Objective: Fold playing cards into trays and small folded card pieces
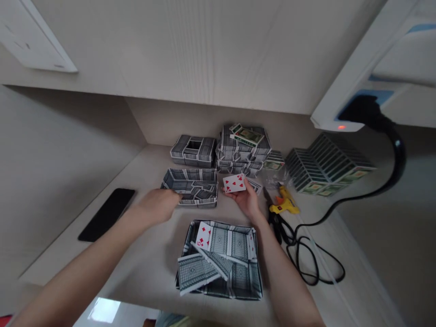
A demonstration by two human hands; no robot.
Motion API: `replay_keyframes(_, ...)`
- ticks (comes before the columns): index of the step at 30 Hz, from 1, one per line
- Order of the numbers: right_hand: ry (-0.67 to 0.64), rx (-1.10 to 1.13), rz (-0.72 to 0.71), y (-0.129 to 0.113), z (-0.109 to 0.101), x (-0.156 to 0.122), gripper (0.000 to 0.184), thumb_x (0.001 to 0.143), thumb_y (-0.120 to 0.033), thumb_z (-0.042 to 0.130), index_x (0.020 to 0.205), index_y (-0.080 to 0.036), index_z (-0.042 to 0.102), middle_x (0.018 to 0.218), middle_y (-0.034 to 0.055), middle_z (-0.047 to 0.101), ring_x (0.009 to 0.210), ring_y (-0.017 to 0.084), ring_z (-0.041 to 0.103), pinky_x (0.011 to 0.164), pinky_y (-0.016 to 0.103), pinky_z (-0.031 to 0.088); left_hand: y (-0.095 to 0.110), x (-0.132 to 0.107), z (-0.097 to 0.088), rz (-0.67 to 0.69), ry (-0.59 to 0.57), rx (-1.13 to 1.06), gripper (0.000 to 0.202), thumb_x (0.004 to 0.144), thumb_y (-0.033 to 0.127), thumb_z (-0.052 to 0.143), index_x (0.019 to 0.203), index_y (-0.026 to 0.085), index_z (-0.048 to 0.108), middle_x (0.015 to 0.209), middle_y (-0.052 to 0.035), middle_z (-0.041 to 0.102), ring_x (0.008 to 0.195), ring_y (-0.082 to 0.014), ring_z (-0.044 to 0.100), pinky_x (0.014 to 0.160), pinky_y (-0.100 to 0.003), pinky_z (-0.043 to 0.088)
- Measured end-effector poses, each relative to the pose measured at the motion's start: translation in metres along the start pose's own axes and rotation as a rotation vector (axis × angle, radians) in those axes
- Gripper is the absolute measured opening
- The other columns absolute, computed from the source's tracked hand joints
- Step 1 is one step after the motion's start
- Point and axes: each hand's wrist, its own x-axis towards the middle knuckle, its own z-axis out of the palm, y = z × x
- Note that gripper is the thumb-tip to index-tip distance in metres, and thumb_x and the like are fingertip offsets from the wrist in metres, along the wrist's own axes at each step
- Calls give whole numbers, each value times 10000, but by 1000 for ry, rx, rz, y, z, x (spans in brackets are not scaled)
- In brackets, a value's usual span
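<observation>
My right hand (248, 202) holds a playing card (235, 183) with red hearts, face up, between thumb and fingers. Just behind that hand lies a patterned card piece (255, 186). At the near left corner of an open tray (217, 188) made of folded cards, my left hand (161, 205) is closed, its fingertips over the tray wall. What those fingers hold is hidden. Folded card strips (204, 191) lie inside this tray. Closer to me, a second card tray (259, 284) contains loose and folded cards (199, 270), one showing red diamonds.
At the back stand a card-built box with an opening (194, 156) and stacked card boxes (241, 152) with a card packet (248, 135) on top. Rightward are card packs (327, 168), a yellow glue gun (285, 201) and a looping black cable (316, 263). A black phone (108, 214) lies left.
</observation>
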Motion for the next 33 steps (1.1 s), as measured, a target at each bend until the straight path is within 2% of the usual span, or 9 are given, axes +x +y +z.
replay_keyframes(2, 12, -6, -1, 0, 1, 0, 329, 746, -446, 512, 946, -192, 573, 887, 61, 666, 808, 224, 628, 696, 377, 501, 0, -7, 4, 4, -167, 106, 219, 737, 104, 407, 631, 189, 579, 484, -23, 587, 439, -163, 533, 455, -277, 375)
replay_keyframes(5, 16, -12, -3, 0, 2, 0, 331, 737, -448, 520, 950, -199, 572, 886, 56, 667, 814, 227, 626, 699, 383, 499, 10, -18, 4, 26, -205, 206, 251, 732, 36, 371, 714, 167, 585, 607, -54, 631, 507, -180, 567, 471, -285, 382)
replay_keyframes(8, 12, -1, -9, 0, 1, 1, 321, 744, -437, 515, 954, -202, 574, 879, 50, 669, 807, 218, 625, 705, 387, 498, 17, -29, 2, 66, -126, 251, 237, 741, 35, 389, 764, 156, 592, 708, -76, 650, 643, -204, 599, 565, -314, 430)
replay_keyframes(12, 33, 5, -29, 0, 1, 0, 291, 747, -419, 517, 925, -201, 590, 855, 38, 673, 784, 197, 621, 705, 369, 503, 18, -41, 1, 148, 87, 298, 246, 779, 67, 401, 915, 145, 590, 888, -97, 657, 830, -208, 598, 726, -338, 448)
replay_keyframes(16, 57, -31, -36, 3, 2, 1, 285, 735, -430, 527, 899, -209, 600, 885, 35, 669, 826, 200, 616, 721, 368, 498, 18, -49, -1, 183, 240, 320, 260, 796, 92, 414, 1007, 131, 561, 977, -95, 644, 909, -201, 585, 802, -345, 433)
replay_keyframes(24, 179, -226, -168, 12, -1, 2, 98, 687, -316, 585, 773, -273, 606, 901, -14, 668, 909, 178, 595, 757, 325, 483, 25, -47, -9, 189, 287, 240, 283, 809, 102, 400, 1048, 152, 543, 1009, -85, 637, 959, -189, 573, 854, -353, 426)
replay_keyframes(27, 222, -237, -223, -5, 6, -9, 178, 706, -357, 564, 829, -238, 614, 920, 7, 663, 905, 191, 593, 741, 336, 493, 29, -43, -10, 172, 284, 198, 271, 813, 108, 387, 1025, 149, 551, 970, -83, 646, 935, -184, 581, 844, -356, 430)
replay_keyframes(30, 93, -203, -65, -27, 22, -26, 385, 731, -455, 507, 1024, -214, 572, 950, 44, 651, 843, 222, 610, 651, 365, 514, 32, -37, -8, 157, 285, 198, 255, 815, 112, 381, 987, 146, 567, 916, -82, 655, 882, -177, 595, 804, -346, 446)
replay_keyframes(33, 75, -271, -37, -36, 37, -41, 495, 685, -295, 615, 1157, -290, 466, 1039, 0, 617, 871, 200, 603, 643, 327, 518, 36, -31, -2, 187, 317, 208, 227, 811, 114, 404, 956, 134, 577, 904, -85, 658, 869, -180, 594, 788, -346, 456)
